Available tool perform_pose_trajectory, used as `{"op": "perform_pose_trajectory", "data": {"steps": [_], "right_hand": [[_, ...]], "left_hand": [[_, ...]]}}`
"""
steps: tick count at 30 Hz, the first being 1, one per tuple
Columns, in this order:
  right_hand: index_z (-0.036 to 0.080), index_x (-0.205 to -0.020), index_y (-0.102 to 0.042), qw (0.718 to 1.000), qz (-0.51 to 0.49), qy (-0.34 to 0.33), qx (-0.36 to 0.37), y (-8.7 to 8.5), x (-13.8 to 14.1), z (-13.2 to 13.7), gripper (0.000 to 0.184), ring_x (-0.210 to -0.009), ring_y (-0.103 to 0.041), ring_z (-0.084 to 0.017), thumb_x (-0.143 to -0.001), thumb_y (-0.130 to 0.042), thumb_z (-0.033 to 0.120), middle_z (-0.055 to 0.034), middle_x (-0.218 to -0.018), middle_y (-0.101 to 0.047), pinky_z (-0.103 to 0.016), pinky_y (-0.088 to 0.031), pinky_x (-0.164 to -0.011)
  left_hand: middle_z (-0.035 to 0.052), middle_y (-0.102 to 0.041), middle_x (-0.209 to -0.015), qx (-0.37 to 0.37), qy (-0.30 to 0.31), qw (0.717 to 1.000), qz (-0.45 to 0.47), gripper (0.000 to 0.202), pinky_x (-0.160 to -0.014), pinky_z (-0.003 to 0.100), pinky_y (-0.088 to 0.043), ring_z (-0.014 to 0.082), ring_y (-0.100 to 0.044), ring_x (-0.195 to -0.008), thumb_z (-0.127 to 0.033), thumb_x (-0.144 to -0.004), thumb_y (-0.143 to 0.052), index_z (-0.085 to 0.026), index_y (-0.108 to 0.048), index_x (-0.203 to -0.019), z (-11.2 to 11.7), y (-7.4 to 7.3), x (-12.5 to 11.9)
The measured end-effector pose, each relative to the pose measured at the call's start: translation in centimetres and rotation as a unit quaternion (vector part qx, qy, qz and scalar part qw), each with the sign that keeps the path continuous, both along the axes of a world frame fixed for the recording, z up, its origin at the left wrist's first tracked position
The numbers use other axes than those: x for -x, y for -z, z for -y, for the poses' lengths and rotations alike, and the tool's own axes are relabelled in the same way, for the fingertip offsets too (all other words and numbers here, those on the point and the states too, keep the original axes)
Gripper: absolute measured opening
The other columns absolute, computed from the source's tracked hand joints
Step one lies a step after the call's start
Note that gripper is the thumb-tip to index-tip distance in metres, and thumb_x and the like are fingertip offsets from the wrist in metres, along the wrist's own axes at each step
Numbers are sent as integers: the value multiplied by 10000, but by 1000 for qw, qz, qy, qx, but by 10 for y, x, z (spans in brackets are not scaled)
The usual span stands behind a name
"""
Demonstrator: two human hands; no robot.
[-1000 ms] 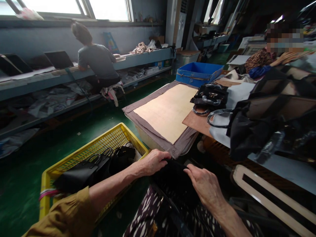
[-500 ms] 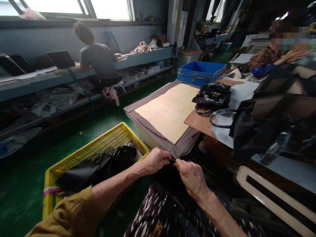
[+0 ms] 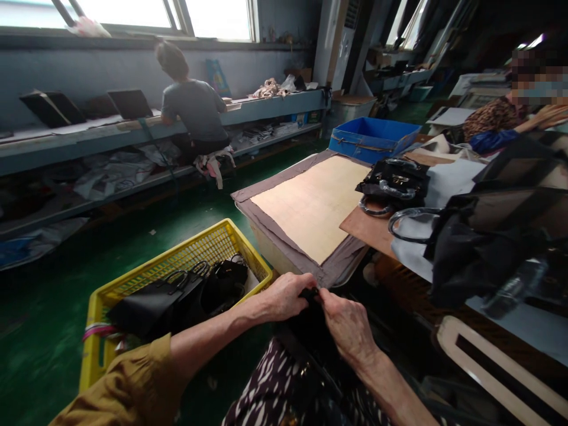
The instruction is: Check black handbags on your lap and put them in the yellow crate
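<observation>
A black handbag (image 3: pixel 306 331) rests on my lap over patterned trousers, its dark body hard to make out in the shade. My left hand (image 3: pixel 290 296) is closed, pinching the bag's upper edge between thumb and fingers. Right beside it, my right hand (image 3: pixel 348 322) is closed on the same edge, the fingertips of both hands almost meeting. Small gold-coloured metal parts glint on the lower part of the bag. What exactly lies between the fingertips is too dark to tell.
To the left, a yellow crate (image 3: pixel 95 319) holds several black bags (image 3: pixel 155 305). Ahead, a pale board (image 3: pixel 306 207) lies on grey cloth. A blue bin (image 3: pixel 373 145) stands behind it. Black handbags (image 3: pixel 394 177) lie on the right-hand table. Two other people sit farther off.
The view has turned a little left, so the surroundings appear shifted to the right. Both hands keep their pinch on the bag's edge, with only slight movement.
</observation>
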State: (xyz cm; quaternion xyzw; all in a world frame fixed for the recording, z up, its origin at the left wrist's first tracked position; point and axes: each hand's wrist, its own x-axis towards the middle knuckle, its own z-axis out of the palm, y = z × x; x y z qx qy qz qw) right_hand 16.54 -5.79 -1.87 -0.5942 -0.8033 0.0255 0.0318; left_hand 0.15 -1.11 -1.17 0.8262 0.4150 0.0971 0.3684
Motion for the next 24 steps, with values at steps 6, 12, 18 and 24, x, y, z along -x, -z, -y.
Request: {"op": "perform_pose_trajectory", "data": {"steps": [6, 12, 18, 24], "right_hand": [[231, -984, -529, 997, 21, -7, 75, -13, 9, -1, 150, -631, -669, -221, -864, -458, 177, -22, -668, -697, -265, -273, -482], [246, -852, -603, 992, 3, -48, 118, -20, 8, -11, 182, -672, -659, -211, -867, -429, 195, -41, -677, -691, -253, -289, -514], [211, -645, -605, 973, -81, -81, 203, -59, -5, -36, 229, -684, -613, -139, -835, -481, 242, -7, -665, -661, -214, -336, -578], [163, -716, -604, 984, -6, 11, 175, -67, -3, -35, 149, -805, -606, -211, -811, -528, 248, -96, -798, -655, -251, -357, -604]], "left_hand": [[10, -603, -903, 86, -60, 994, -42, 510, -610, 228, -412, 179, -547, -767, -345, -583, -683, -218, -505, -1043, 18, -18, 19], [-8, -604, -734, 91, -83, 992, -34, 239, -522, 194, -369, 136, -527, -657, -196, -646, -549, -178, -615, -875, 14, -13, 29], [-54, -576, -593, 181, 18, 983, 35, 250, -520, 176, -385, 102, -500, -568, -117, -603, -593, -161, -683, -832, -53, -5, 26], [-49, -621, -611, 160, 107, 981, 40, 234, -592, 192, -405, 118, -532, -626, -147, -584, -684, -160, -711, -816, -99, 3, -2]]}}
